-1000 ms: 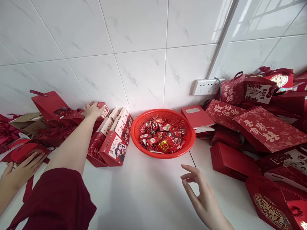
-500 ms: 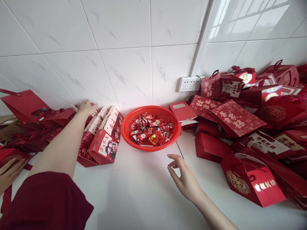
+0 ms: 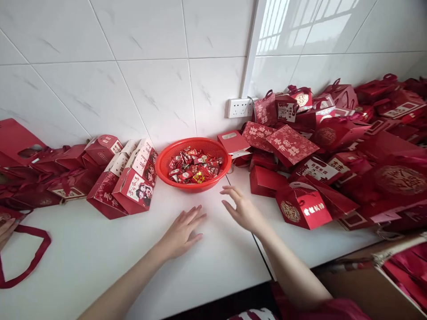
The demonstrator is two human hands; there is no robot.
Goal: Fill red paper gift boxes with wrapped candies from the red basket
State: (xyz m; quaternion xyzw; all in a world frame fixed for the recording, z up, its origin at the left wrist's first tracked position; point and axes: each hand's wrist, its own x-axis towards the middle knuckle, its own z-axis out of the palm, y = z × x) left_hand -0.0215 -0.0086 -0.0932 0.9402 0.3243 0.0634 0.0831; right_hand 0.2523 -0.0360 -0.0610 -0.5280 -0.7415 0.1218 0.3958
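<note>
Counter (image 3: 213, 271) | right end: jumbled boxes (image 3: 328, 138), I'd say unsorted | left back edge: lined-up boxes (image 3: 73, 180), seemingly done | middle back edge: basket (image 3: 193, 186) | left hand (image 3: 178, 235), right hand (image 3: 247, 212) before it, fingers loose, empty | sweets (image 3: 196, 166): plenty left inside

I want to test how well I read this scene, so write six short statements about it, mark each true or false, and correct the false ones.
1. A red perforated basket holds wrapped sweets. True.

2. A gift box with a cartoon print stands to the left of the basket. True.

3. The left hand grips that gift box. False: it is open and holds nothing.

4. The power socket is on the wall left of the basket. False: it is to the right.

5. Another person's hand shows at the left edge. True.

6. The right hand is inside the basket. False: it is outside, in front of it.
</note>
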